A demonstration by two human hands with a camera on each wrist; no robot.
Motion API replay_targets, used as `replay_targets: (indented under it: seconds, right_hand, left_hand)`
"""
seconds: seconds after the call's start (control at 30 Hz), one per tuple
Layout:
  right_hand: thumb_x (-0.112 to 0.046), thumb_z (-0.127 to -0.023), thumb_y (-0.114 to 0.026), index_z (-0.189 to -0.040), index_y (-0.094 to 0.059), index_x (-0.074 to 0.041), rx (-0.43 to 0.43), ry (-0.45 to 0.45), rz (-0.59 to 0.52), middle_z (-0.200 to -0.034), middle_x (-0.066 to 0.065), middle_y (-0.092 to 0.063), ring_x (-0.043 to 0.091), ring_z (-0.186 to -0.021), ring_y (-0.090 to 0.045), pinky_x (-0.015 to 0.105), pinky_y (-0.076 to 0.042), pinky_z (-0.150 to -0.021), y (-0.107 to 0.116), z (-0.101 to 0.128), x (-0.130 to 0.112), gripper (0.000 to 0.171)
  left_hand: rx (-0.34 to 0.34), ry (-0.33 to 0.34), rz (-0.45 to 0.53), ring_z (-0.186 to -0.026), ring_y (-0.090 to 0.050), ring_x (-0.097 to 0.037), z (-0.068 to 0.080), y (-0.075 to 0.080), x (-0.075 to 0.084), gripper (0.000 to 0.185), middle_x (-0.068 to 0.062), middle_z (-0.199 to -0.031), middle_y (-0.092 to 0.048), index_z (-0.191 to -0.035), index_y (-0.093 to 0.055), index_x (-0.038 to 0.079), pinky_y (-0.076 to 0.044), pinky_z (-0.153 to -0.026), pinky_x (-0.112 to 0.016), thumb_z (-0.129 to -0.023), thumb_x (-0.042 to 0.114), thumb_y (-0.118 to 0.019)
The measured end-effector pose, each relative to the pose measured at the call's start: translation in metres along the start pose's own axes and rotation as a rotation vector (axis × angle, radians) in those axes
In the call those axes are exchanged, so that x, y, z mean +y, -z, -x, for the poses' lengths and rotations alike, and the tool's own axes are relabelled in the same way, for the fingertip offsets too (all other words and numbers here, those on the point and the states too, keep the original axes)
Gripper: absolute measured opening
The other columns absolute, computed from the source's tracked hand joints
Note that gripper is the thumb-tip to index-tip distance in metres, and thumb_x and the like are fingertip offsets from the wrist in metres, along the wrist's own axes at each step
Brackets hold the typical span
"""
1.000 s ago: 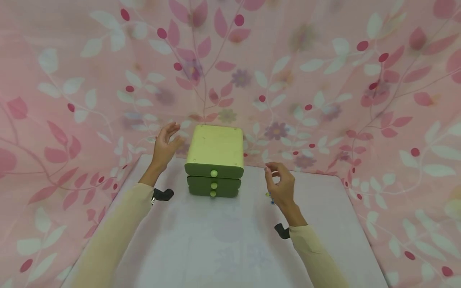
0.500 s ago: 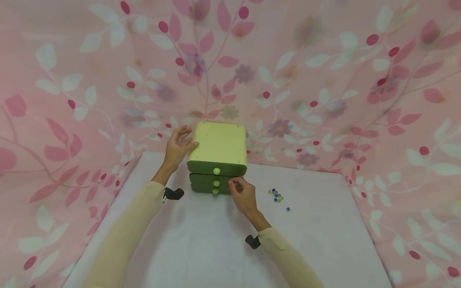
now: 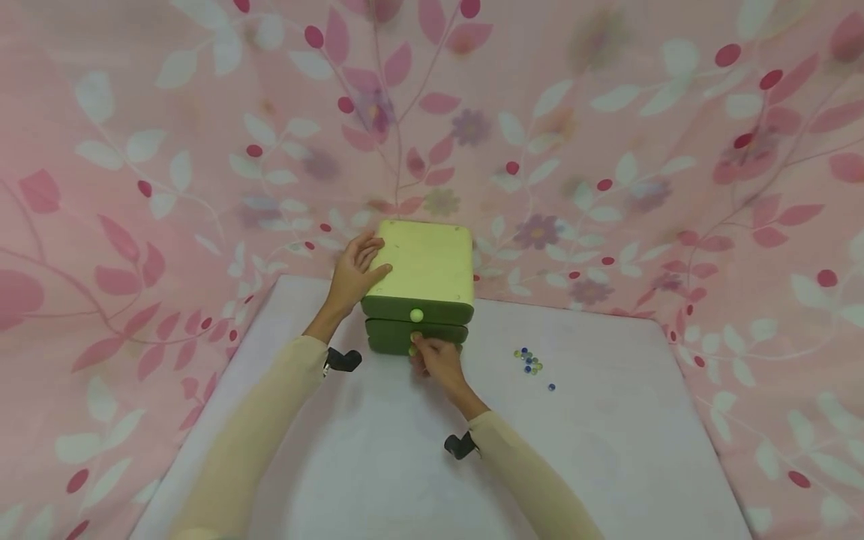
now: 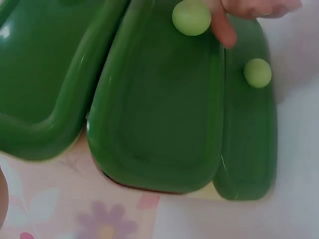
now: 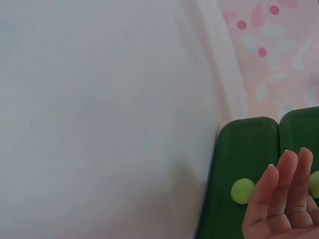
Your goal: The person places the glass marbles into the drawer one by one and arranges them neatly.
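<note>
We see a white table [image 3: 607,435]. On it we find a green drawer box [image 3: 424,262] and, well apart, small marbles [image 3: 529,361].

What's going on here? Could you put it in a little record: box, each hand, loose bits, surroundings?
Box: drawer box, yellow-green top, three dark green fronts with round pale knobs
Left hand: left hand at the box's left side, thumb over the top
Right hand: right hand at the middle knob; pinching or just touching unclear
Loose bits: marble cluster, one blue marble apart
Surroundings: white table, pink floral backdrop
</note>
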State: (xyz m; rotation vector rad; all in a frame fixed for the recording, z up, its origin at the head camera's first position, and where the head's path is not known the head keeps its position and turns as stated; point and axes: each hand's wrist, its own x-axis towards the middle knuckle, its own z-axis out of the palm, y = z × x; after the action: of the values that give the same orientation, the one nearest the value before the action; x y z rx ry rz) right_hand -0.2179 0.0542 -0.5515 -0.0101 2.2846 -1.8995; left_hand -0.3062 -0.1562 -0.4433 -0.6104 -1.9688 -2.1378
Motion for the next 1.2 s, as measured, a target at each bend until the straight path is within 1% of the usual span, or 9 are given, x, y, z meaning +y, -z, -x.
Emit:
replay_targets:
  seconds: [0.1, 0.2, 0.33, 0.53, 0.6, 0.77, 1.0, 1.1, 1.2]
  right_hand:
    - [-0.049, -0.096, -0.058, -0.096, -0.073, 0.003, 0.004, -0.024, -0.033, -0.077, 0.008, -0.071, 0.017, -0.066, -0.068, 0.036, -0.061, -0.061, -0.003, -0.001, -0.001, 0.053]
    - [-0.048, -0.097, -0.055, -0.101, -0.073, 0.003, 0.009, -0.033, -0.055, -0.077, 0.008, -0.070, 0.019, -0.066, -0.068, 0.038, -0.061, -0.063, -0.005, -0.001, 0.000, 0.055]
    - [-0.048, -0.098, -0.053, -0.104, -0.073, 0.002, 0.020, -0.050, -0.077, -0.078, 0.009, -0.070, 0.020, -0.066, -0.067, 0.036, -0.061, -0.064, -0.006, -0.001, 0.001, 0.054]
    - [-0.045, -0.099, -0.053, -0.104, -0.072, 0.006, 0.040, -0.057, -0.106, -0.077, 0.008, -0.069, 0.016, -0.064, -0.066, 0.028, -0.059, -0.059, -0.009, 0.001, -0.001, 0.055]
    - [-0.045, -0.099, -0.055, -0.103, -0.071, 0.008, 0.050, -0.057, -0.114, -0.077, 0.009, -0.070, 0.015, -0.062, -0.065, 0.028, -0.059, -0.059, -0.010, 0.002, -0.002, 0.055]
    - [-0.044, -0.097, -0.058, -0.103, -0.071, 0.010, 0.073, -0.059, -0.141, -0.076, 0.015, -0.069, 0.015, -0.059, -0.063, 0.035, -0.061, -0.061, -0.013, 0.006, -0.001, 0.055]
    - [-0.042, -0.097, -0.059, -0.099, -0.072, 0.008, 0.080, -0.040, -0.153, -0.069, 0.010, -0.067, 0.014, -0.055, -0.062, 0.029, -0.059, -0.054, -0.014, 0.013, 0.004, 0.052]
    - [-0.040, -0.097, -0.060, -0.098, -0.073, 0.007, 0.073, -0.044, -0.161, -0.070, 0.014, -0.067, 0.014, -0.054, -0.061, 0.032, -0.060, -0.055, -0.014, 0.018, 0.003, 0.049]
    - [-0.033, -0.098, -0.060, -0.096, -0.073, 0.008, 0.062, -0.051, -0.167, -0.073, 0.021, -0.068, 0.015, -0.054, -0.062, 0.032, -0.060, -0.055, -0.013, 0.026, -0.006, 0.043]
  left_hand:
    - [0.002, -0.012, -0.004, -0.137, -0.034, -0.037, 0.004, -0.002, -0.001, 0.075, -0.031, -0.141, -0.039, -0.149, -0.028, -0.003, -0.026, -0.119, -0.039, -0.085, -0.012, -0.066]
    - [-0.009, -0.031, 0.004, -0.138, -0.033, -0.039, 0.005, -0.004, -0.002, 0.075, -0.032, -0.140, -0.038, -0.149, -0.027, -0.004, -0.024, -0.119, -0.041, -0.085, -0.012, -0.065]
    - [-0.025, -0.034, 0.022, -0.138, -0.032, -0.039, 0.004, -0.005, -0.004, 0.075, -0.032, -0.141, -0.037, -0.149, -0.027, -0.004, -0.024, -0.120, -0.041, -0.085, -0.012, -0.065]
    - [-0.031, -0.022, 0.024, -0.139, -0.032, -0.035, 0.004, -0.002, -0.005, 0.075, -0.029, -0.143, -0.037, -0.151, -0.026, -0.002, -0.024, -0.120, -0.039, -0.087, -0.010, -0.065]
    - [-0.032, -0.015, 0.019, -0.140, -0.032, -0.035, 0.004, -0.001, -0.006, 0.075, -0.029, -0.143, -0.037, -0.151, -0.025, -0.001, -0.024, -0.120, -0.039, -0.087, -0.009, -0.065]
    - [-0.032, -0.007, 0.018, -0.139, -0.033, -0.033, 0.003, 0.000, -0.006, 0.075, -0.028, -0.143, -0.038, -0.151, -0.026, -0.001, -0.025, -0.119, -0.036, -0.088, -0.008, -0.065]
    - [-0.030, -0.006, 0.025, -0.139, -0.033, -0.034, 0.003, 0.000, -0.007, 0.074, -0.030, -0.142, -0.037, -0.150, -0.027, -0.001, -0.026, -0.119, -0.034, -0.087, -0.010, -0.065]
    - [-0.028, -0.009, 0.021, -0.139, -0.033, -0.034, 0.003, 0.000, -0.006, 0.074, -0.030, -0.142, -0.037, -0.150, -0.026, -0.003, -0.025, -0.119, -0.035, -0.087, -0.010, -0.064]
    - [-0.031, -0.007, 0.019, -0.139, -0.032, -0.035, 0.004, 0.000, -0.006, 0.074, -0.030, -0.142, -0.037, -0.149, -0.024, -0.007, -0.025, -0.119, -0.036, -0.087, -0.010, -0.064]
